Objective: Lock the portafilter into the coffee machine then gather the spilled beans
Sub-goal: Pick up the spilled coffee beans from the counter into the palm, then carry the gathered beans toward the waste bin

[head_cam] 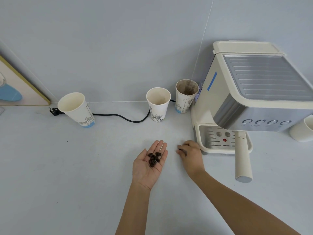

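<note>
Beside the machine [254, 99], just left of its drip tray [218, 141], my right hand [190, 154] is curled down on the table [67, 167] with fingers [181, 150] pinched together on something small and dark, most likely a bean, though I cannot tell for sure. Left of that, my left hand [149, 167] lies palm up and flat open, cupping a small heap of beans [154, 158] near the base of the fingers. At the machine's front the portafilter [243, 158] handle sticks out toward me, so I judge it locked in and the gathering step under way. I see no other loose beans near the machine. Next I would carry this pinch over to the open palm and drop it in, keeping that palm level so nothing rolls off.
</note>
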